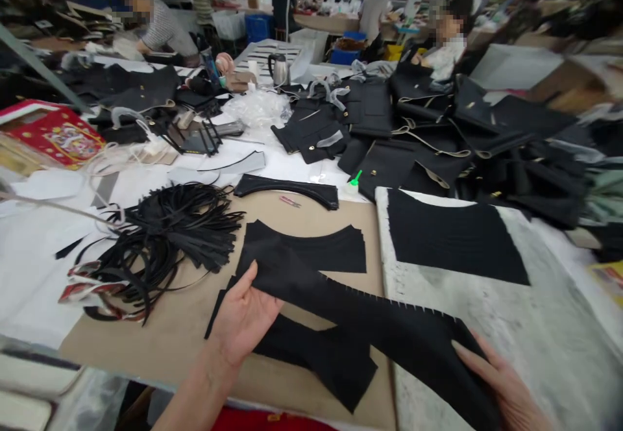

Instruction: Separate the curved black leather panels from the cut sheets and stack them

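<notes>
A long black piece of leather-like material [374,317] with a notched upper edge stretches between my two hands. My left hand [246,317] is closed on its left end, thumb on top. The right end is gripped by my right hand [501,379], the thumb lying over the black surface. Beneath it, another black cut piece [335,359] lies on the brown board [185,346]. Just beyond, a curved black piece [335,246] lies flat, partly covered by the held one. Farther back rests a folded curved black strip [287,189], with small pink thread snips [290,201] beside it.
A heap of black strips [180,230] lies at left. On the right, a pale slab [438,340] bears a black sheet [452,233]. A bottle with a green nozzle [355,183] stands behind, before piled black bag parts [379,119]. Several people work farther off.
</notes>
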Demonstrator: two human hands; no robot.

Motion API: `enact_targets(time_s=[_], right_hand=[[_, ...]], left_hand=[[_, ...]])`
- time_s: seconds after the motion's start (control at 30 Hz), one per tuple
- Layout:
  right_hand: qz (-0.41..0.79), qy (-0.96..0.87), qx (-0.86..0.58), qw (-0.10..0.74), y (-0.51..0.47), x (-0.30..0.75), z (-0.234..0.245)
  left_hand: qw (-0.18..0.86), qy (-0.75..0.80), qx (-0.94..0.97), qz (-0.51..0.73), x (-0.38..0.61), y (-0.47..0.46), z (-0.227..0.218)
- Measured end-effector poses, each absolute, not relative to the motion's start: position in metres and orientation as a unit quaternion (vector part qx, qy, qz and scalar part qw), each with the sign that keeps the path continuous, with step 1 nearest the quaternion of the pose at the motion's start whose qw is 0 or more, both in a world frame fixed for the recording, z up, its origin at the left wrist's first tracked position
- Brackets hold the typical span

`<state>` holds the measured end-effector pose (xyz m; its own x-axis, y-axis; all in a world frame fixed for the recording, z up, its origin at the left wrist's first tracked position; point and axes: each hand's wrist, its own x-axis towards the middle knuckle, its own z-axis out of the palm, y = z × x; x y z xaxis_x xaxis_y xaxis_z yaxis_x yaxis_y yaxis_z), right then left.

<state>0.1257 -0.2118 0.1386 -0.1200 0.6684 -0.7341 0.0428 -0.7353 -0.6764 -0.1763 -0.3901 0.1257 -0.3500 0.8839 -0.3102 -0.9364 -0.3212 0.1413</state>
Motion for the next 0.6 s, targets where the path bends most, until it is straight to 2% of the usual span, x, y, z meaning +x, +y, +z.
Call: enact_targets(time_s=[0.3, 0.6], right_hand=[[0.718, -0.284, -0.573, 0.275, -0.208, 0.150, 0.158], [0.729, -0.295, -0.566, 0.247, -0.214, 0.150, 0.159]], left_hand=[[0.596, 0.099, -0.043, 0.796, -0.163, -0.387, 0.149], [0.626, 0.097, -0.038, 0.773, -0.166, -0.393, 0.163]])
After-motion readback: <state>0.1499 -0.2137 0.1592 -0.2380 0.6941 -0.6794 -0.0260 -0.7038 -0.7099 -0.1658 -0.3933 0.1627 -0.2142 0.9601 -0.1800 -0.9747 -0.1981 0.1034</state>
